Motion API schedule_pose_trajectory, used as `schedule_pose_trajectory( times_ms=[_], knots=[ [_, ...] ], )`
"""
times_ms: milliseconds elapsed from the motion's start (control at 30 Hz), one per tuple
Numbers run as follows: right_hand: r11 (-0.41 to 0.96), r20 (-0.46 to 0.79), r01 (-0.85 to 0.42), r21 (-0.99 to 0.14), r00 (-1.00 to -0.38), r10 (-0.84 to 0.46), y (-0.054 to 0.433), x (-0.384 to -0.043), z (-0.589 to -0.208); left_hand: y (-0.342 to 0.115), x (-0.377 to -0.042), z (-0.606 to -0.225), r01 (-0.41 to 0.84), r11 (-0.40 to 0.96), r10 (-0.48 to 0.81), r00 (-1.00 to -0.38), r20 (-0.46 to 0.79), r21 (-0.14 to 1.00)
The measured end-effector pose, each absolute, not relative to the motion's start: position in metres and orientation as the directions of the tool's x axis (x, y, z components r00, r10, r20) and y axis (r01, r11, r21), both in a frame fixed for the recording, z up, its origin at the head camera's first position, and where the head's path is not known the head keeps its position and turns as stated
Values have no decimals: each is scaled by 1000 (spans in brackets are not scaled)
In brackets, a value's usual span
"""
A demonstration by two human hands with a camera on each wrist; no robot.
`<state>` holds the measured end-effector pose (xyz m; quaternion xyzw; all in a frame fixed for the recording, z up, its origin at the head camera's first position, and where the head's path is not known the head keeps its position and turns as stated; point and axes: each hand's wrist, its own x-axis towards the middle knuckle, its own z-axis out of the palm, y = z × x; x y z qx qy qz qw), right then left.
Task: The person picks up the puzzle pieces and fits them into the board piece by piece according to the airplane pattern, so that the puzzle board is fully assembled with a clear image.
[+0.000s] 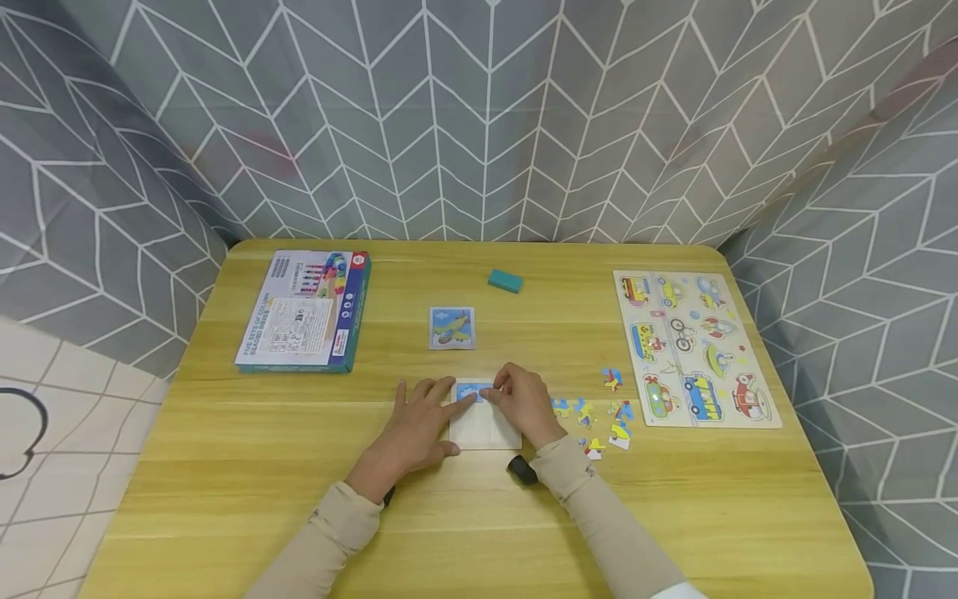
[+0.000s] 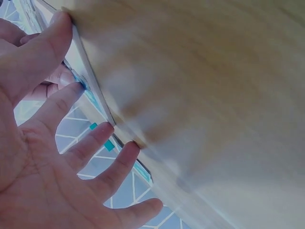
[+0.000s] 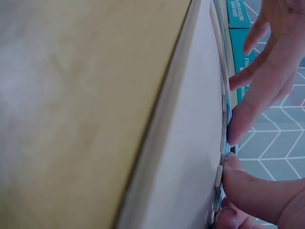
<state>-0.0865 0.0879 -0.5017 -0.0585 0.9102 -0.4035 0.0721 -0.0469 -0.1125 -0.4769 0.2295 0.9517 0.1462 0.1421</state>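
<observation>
A small white puzzle tray (image 1: 485,431) lies between the two hands, with blue-and-white jigsaw pieces (image 1: 466,388) along its far edge. My left hand (image 1: 419,426) is spread at the tray's left side, its index fingertip pressing on a laid piece. In the left wrist view, the fingers of the left hand (image 2: 52,143) are straight and apart. The right hand (image 1: 526,403) pinches a jigsaw piece (image 3: 218,183) at the far right of the tray, thumb close to the left index finger. Its other fingers are curled and partly hidden.
Several loose jigsaw pieces (image 1: 620,433) lie right of the tray. Beyond it are a picture card (image 1: 452,328) with a yellow plane and a teal block (image 1: 506,281). A boxed toy set (image 1: 299,312) is at back left, a vehicle puzzle board (image 1: 692,349) at right.
</observation>
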Motion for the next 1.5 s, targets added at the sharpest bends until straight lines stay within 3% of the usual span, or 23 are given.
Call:
schedule_pose_trajectory(
  times_ms=[433, 1000, 1500],
  knots=[
    [668, -67, -39, -743, -989, -133, 100, -81, -499, -111, -47, -474, 397, 856, 477, -854, -207, 331],
    [634, -89, 150, -759, -988, 126, 191, -84, -491, -110, -49, -474, 402, 853, 479, -857, -190, 333],
    [641, -110, 278, -715, -951, 289, 232, -78, -496, -109, -48, -476, 398, 858, 472, -860, -193, 326]
  ],
)
